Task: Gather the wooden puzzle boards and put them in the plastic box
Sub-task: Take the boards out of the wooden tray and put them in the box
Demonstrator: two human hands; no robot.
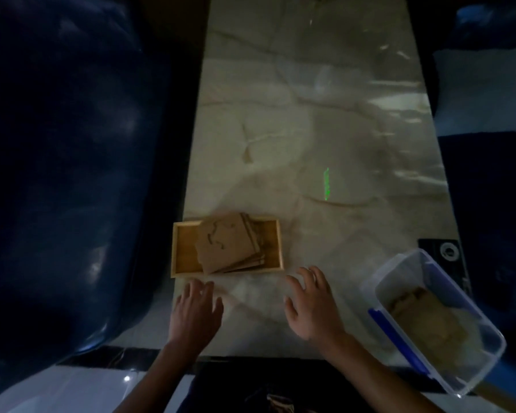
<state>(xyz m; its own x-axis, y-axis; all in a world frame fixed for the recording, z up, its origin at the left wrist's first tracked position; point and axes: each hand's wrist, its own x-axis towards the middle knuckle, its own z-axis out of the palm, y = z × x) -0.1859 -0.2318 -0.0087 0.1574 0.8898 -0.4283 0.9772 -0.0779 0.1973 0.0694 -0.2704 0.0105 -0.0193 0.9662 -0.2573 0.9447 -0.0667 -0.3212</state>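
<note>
A stack of brown wooden puzzle boards [228, 245] lies tilted inside a shallow wooden tray [183, 248] at the near left of the marble table. A clear plastic box [399, 265] with blue clips stands at the near right corner, with a puzzle board [420, 311] lying in it. My left hand [195, 311] hovers just in front of the tray, fingers spread, holding nothing. My right hand [312, 305] is between the tray and the box, fingers apart and empty.
The long marble table [310, 129] stretches away from me. A dark blue sofa [63, 174] runs along its left side. More dark seating [489, 189] is on the right. A green light streak [326, 184] shows on the tabletop.
</note>
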